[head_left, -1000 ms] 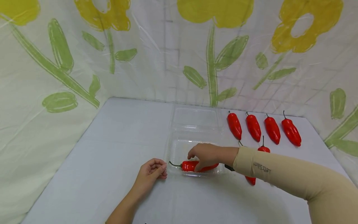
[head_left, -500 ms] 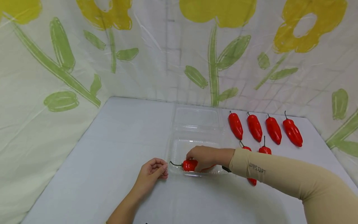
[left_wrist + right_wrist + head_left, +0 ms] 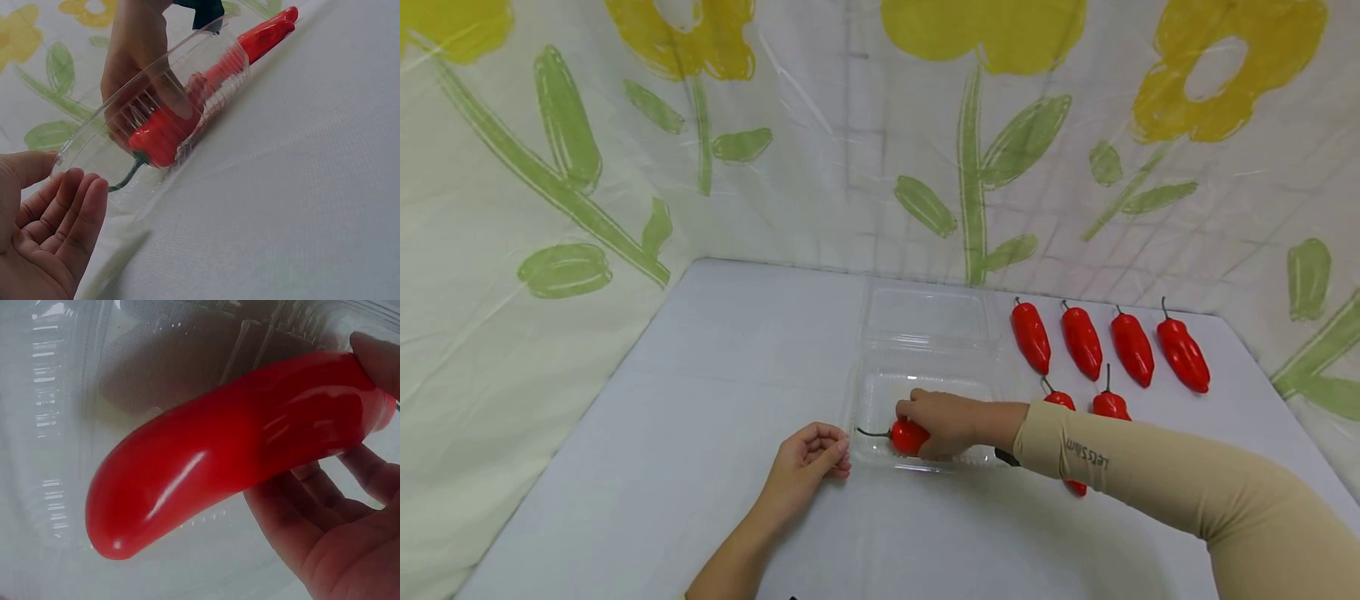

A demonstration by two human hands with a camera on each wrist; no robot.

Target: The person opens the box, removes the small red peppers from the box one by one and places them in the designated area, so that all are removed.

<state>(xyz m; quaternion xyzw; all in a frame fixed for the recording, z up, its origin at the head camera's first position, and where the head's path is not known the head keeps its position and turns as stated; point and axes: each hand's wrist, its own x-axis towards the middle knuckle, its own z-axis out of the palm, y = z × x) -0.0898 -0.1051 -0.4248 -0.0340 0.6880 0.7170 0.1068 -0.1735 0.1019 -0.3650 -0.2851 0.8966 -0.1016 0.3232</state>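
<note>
A clear plastic clamshell container [image 3: 876, 396] lies with its lid folded back on the table. Inside its base is a red pepper [image 3: 907, 437] with a long green stem pointing left. My right hand [image 3: 949, 423] grips this pepper from above, thumb on the near side and fingers on the far side; the right wrist view shows its smooth tip [image 3: 125, 519] free of the hand. At the container's left edge, my left hand [image 3: 808, 458] pinches the rim between thumb and fingers, as the left wrist view shows.
Several red peppers stand in a back row, one of them a long pepper [image 3: 1031, 337], right of the lid [image 3: 925, 315]. Nearer peppers [image 3: 1110, 405] are partly covered by the right sleeve [image 3: 1120, 458]. A flower-painted curtain [image 3: 820, 167] hangs behind the white table [image 3: 700, 400].
The right hand's fingers, loosely spread over the pepper a second ago, now grip it. The pepper's stem end has shifted slightly up and right. My left hand stays at the rim.
</note>
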